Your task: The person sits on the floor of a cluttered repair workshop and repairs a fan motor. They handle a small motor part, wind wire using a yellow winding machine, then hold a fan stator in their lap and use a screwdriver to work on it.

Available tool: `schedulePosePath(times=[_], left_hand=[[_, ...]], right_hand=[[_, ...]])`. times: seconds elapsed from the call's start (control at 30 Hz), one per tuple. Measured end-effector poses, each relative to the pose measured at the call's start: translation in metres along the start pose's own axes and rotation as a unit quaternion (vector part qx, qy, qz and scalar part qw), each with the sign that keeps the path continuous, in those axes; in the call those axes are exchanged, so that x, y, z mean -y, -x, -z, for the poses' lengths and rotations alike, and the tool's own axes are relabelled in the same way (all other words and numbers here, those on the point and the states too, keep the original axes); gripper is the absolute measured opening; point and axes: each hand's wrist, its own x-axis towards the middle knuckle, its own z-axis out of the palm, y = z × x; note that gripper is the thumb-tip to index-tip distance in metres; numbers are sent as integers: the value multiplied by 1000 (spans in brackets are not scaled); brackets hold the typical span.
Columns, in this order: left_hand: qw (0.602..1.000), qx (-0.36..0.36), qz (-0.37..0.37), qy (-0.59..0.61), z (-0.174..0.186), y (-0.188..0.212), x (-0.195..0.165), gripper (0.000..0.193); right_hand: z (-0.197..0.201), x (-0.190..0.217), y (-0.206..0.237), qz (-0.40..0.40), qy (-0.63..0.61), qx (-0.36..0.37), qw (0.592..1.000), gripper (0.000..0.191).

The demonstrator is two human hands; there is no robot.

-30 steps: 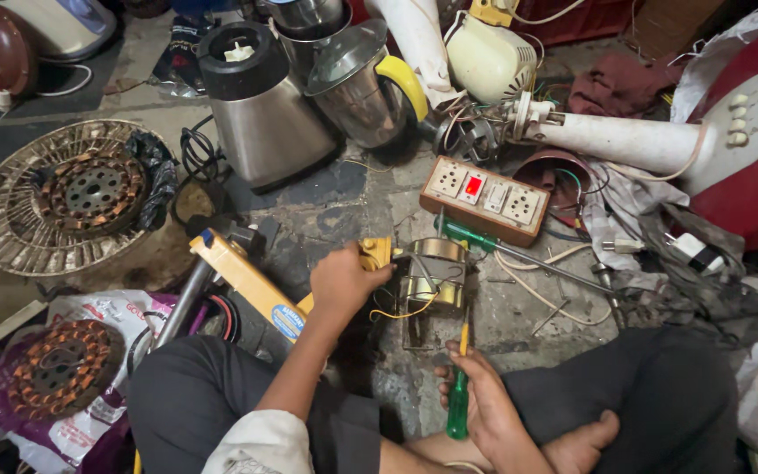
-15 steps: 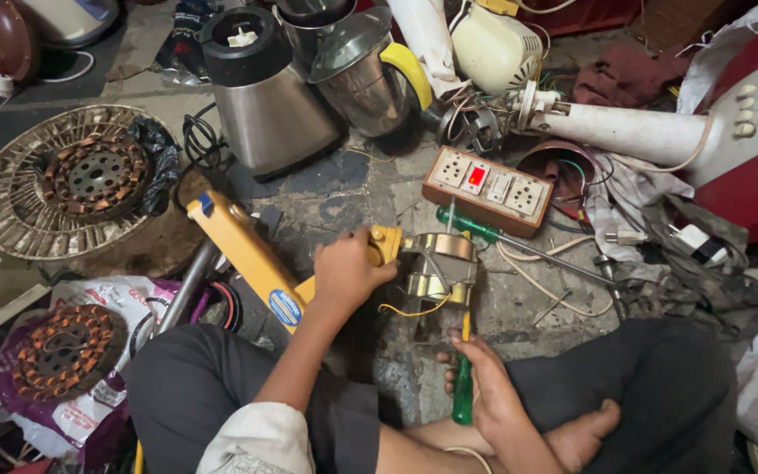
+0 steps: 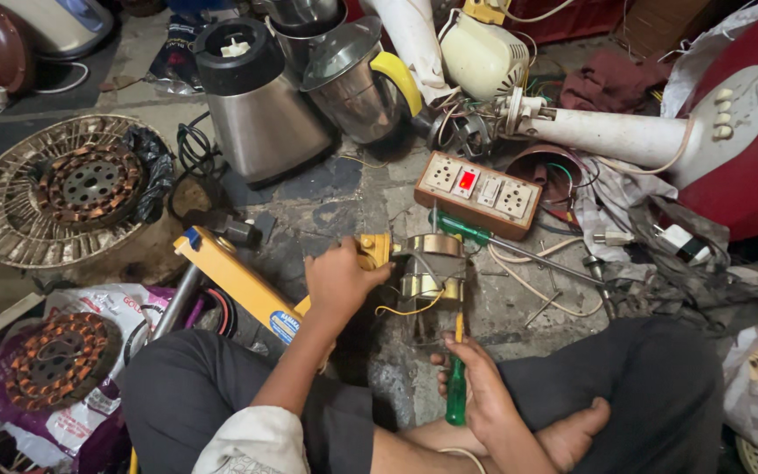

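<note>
Right now my left hand (image 3: 337, 281) is wrapped tight around the head of a yellow tool (image 3: 239, 279) whose long body slants away toward my left knee, and I am pressing it against the side of the small motor (image 3: 432, 268) that stands upright on the bare concrete floor (image 3: 326, 211) between my legs. My right hand (image 3: 477, 386) is closed around the green handle of a screwdriver (image 3: 456, 386), its shaft pointing up into the base of the motor.

What worries me is the grip on the motor itself: nothing clamps it, only the yellow tool steadies it, so a hard push from the screwdriver could tip it or spin it. If the tip slips, it could stab into the copper windings or toward my left fingers, which sit just beside it. A loose yellow wire (image 3: 407, 309) droops from the motor near the shaft and could snag or tear. Behind the motor lie a second green screwdriver (image 3: 460, 230) and a wooden switchboard (image 3: 477, 193), and a toppling motor could roll into them. I cannot tell whether the board is powered.
</note>
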Motion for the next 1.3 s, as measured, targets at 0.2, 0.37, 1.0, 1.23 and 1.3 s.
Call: schedulePosePath(times=[0.2, 0.37, 1.0, 1.23, 1.3], left_hand=[[999, 51, -7, -2, 5, -5, 3, 67], [999, 24, -27, 18, 8, -3, 7, 69], [980, 108, -138, 96, -11, -16, 44, 83], [986, 144, -24, 74, -7, -11, 40, 64], [984, 155, -19, 86, -1, -11, 35, 71]], right_hand=[[-1, 8, 5, 157, 83, -11, 984, 34], [1, 30, 7, 274, 195, -64, 940, 56], [13, 60, -32, 417, 626, -75, 655, 133], [-26, 112, -90, 447, 512, 175, 712, 141], [-23, 110, -96, 459, 479, 187, 725, 136]])
